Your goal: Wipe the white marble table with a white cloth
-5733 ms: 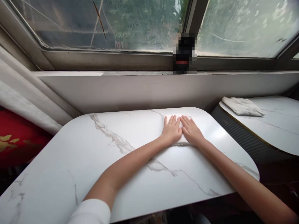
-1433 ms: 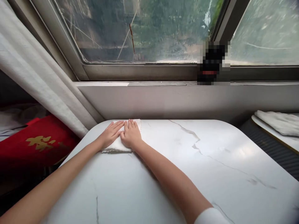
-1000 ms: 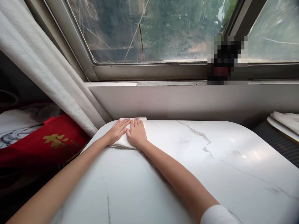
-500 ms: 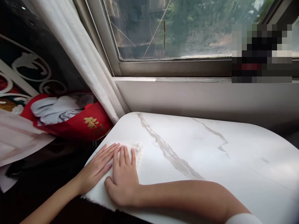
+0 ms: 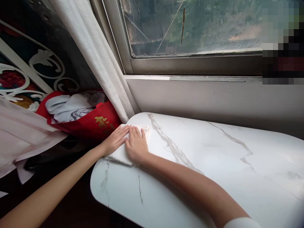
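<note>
A white cloth [image 5: 118,154] with a fuzzy edge lies spread on the white marble-patterned tabletop [image 5: 171,186], by its far left edge. My left hand [image 5: 115,139] rests flat on the cloth's left side, fingers stretched out and pointing right and away. Beside it, my right hand [image 5: 137,144] presses flat on the cloth, fingers extended forward and slightly apart. The fingertips of both hands come close together near the cloth's far side. Part of the cloth is hidden beneath the palms.
A red bag [image 5: 104,122] stuffed with pale grey fabric [image 5: 68,106] stands left of the table. A white curtain [image 5: 95,53] hangs behind it, beside the window frame [image 5: 190,65]. Pale pink fabric [image 5: 26,136] and white scrolled metalwork [image 5: 47,63] are at far left.
Both hands have pushed the cloth away from me along the tabletop, toward the window. More of the table's near left corner now shows, and the view has shifted somewhat.
</note>
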`<state>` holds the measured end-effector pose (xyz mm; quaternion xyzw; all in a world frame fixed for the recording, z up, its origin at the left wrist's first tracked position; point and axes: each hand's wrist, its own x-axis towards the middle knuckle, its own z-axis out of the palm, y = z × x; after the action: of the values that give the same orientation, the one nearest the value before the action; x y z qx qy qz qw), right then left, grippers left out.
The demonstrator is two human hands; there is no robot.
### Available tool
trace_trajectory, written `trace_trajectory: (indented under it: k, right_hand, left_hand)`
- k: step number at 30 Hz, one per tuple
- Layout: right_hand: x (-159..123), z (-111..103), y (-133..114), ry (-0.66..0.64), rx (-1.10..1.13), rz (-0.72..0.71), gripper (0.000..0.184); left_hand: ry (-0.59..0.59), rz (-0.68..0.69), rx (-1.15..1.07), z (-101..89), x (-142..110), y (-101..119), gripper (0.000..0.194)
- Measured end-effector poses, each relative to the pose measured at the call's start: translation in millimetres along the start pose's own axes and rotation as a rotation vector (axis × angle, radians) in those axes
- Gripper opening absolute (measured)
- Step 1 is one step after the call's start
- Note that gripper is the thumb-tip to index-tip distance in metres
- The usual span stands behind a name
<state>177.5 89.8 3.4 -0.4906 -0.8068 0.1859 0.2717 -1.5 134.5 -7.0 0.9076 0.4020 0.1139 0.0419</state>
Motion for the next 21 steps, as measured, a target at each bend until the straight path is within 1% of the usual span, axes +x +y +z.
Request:
trace_trajectory:
  k: [3, 6, 8, 10, 13, 16, 18, 21]
  right_hand:
    - [36.2, -7.7, 35.5, 0.056, -0.079, 0.030, 0.056]
    - [63.4, -13.4, 62.1, 0.097, -0.126, 0.105, 0.055]
    - [75.0, -14.2, 71.7, 0.131, -0.157, 0.157, 0.056]
    - [81.2, -13.4, 75.7, 0.160, -0.183, 0.184, 0.056]
    - [82.1, -12.0, 75.6, 0.159, -0.195, 0.180, 0.056]
    - [75.4, -12.3, 71.8, 0.130, -0.204, 0.162, 0.056]
    - [66.7, -12.7, 66.7, 0.110, -0.202, 0.145, 0.055]
    - [44.4, -12.3, 52.4, 0.085, -0.165, 0.091, 0.054]
  left_hand:
    - [-0.007, -0.004, -0.004, 10.4, 56.3, -21.2, 0.052]
    - [-0.023, 0.004, -0.003, 17.9, 106.4, -38.6, 0.050]
    - [-0.030, 0.014, 0.001, 20.8, 129.4, -47.1, 0.049]
    - [-0.041, 0.027, 0.008, 22.6, 141.9, -52.7, 0.049]
    - [-0.038, 0.026, 0.027, 23.9, 143.6, -53.6, 0.051]
    - [-0.025, 0.004, 0.051, 24.1, 130.7, -45.1, 0.051]
    - [-0.001, -0.007, 0.070, 23.4, 114.8, -34.6, 0.050]
    - [0.033, -0.006, 0.098, 20.6, 78.8, -12.3, 0.051]
